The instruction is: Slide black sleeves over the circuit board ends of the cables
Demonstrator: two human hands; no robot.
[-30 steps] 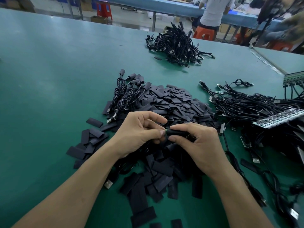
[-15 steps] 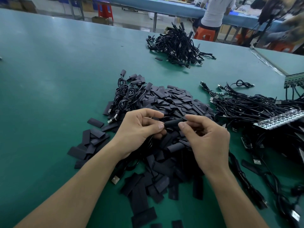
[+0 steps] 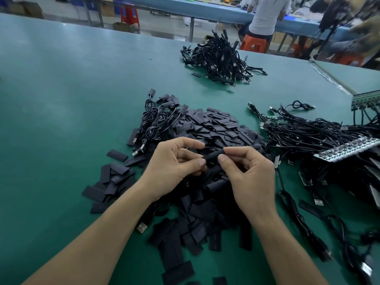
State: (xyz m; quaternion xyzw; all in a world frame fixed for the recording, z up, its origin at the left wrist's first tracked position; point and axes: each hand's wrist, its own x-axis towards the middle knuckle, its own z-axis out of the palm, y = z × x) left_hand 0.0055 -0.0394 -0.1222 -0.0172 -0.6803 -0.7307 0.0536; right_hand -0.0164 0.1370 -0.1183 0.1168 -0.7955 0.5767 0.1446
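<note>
Up off the sleeve pile (image 3: 216,128) come both hands; left hand (image 3: 176,163) and right hand (image 3: 249,174) pinch the black sleeve (image 3: 213,155) in their fingers (image 3: 200,162), above that pile. Best kept straight, I'd say, and pushed steadily.

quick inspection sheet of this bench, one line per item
surface: green table, bare on the left side
job's things: one black sleeve held above the sleeve pile
clutter: circuit board strip lying on the right-hand cables
hands: left hand and right hand each pinch one end of the sleeve
cables: far bundle; coiled bunch beside the pile; tangled heap at right
surroundings: person on an orange stool at a blue bench
</note>
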